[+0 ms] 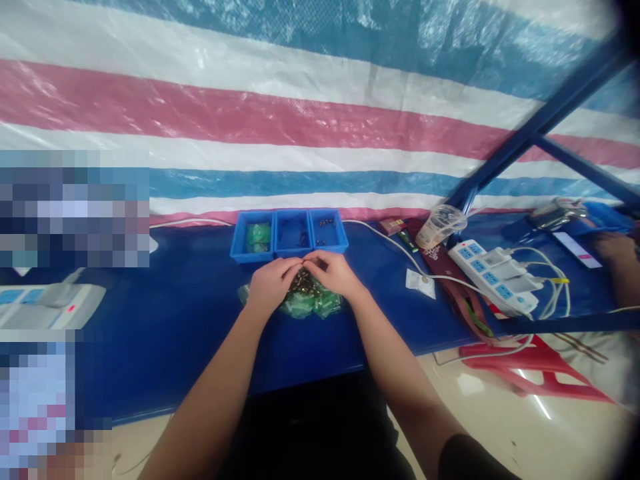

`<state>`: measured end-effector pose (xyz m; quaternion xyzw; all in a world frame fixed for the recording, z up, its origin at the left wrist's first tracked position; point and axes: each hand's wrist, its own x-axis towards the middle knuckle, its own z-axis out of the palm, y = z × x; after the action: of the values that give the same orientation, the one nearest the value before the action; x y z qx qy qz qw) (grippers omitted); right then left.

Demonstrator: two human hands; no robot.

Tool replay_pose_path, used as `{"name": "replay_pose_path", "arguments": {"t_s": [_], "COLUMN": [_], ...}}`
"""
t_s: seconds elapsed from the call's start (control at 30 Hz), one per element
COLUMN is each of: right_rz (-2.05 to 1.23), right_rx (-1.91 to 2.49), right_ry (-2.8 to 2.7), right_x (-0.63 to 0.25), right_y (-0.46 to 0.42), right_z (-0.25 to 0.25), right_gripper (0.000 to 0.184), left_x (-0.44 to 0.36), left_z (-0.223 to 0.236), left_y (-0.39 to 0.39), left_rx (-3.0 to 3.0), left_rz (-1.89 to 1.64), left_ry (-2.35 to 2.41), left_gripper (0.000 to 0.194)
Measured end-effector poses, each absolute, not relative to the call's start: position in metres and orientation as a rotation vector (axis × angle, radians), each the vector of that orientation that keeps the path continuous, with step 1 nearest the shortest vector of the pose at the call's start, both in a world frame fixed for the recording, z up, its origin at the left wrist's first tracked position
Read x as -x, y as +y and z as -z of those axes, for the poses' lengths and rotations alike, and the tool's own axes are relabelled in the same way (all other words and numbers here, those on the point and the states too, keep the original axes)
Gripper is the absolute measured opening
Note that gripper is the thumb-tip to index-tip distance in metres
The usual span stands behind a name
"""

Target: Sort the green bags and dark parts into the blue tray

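Observation:
My left hand (pixel 273 283) and my right hand (pixel 334 270) meet at their fingertips above a heap on the blue table. Thumbs and fingers of both are pinched together; whatever lies between them is too small to make out. Under them is a pile of small brass-coloured metal pieces (pixel 303 283), with green-tinted clear plastic bags (pixel 303 305) around its near side. Just behind stand three joined blue bins: the left bin (pixel 237 247) holds a green bag, the middle bin (pixel 293 215) a few dark bits, and the right bin (pixel 342 240) some small metal pieces.
A power strip (pixel 493 277), a plastic cup (pixel 439 227), a small white packet (pixel 420 284) and loose white cables lie to the right. Another power strip (pixel 93 303) is at left. A blue metal frame (pixel 505 157) slants at right, where another person's hand (pixel 617 250) shows. A striped sheet hangs behind.

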<state>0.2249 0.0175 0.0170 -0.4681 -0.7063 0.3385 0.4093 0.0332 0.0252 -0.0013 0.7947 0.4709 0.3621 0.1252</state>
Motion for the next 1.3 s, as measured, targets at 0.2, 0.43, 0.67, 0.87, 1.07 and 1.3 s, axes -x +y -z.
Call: {"name": "replay_pose_path", "arguments": {"t_s": [0.2,0.43,0.67,0.87,1.07,1.3], "right_rz": [-0.878,-0.894,-0.830,-0.829,-0.826,-0.810], "right_rx": [1.146,1.131,1.168,1.137,1.125,1.148], "right_ry": [-1.746,-1.710,-1.670,-1.676,-1.674,-1.656], "right_x": [-0.2221,-0.2197,-0.2194,-0.2194,-0.2189,-0.2199], "right_y": [0.0163,0.0169,0.0181,0.0173,0.0172,0.0190], "right_z": [-0.0153,-0.0158,-0.0154,-0.0163,-0.0144,-0.0148], "right_gripper": [0.026,0.027,0.025,0.025,0.026,0.024], "left_x": [-0.0324,-0.0343,-0.0350,-0.0344,-0.0332,-0.0347], "left_z": [0.0021,-0.0037,-0.0013,-0.0023,-0.0038,-0.0010], "left_y": [0.0253,0.0244,0.0249,0.0251,0.0242,0.0249], "left_rx": [-2.284,-2.216,-2.156,-2.213,-2.227,-2.185], "left_rz": [-1.125,-1.071,-1.089,-1.112,-0.992,-1.028], "left_ry": [1.362,1.413,1.456,1.408,1.436,1.428], "left_gripper": [0.028,0.029,0.031,0.029,0.032,0.031]}}
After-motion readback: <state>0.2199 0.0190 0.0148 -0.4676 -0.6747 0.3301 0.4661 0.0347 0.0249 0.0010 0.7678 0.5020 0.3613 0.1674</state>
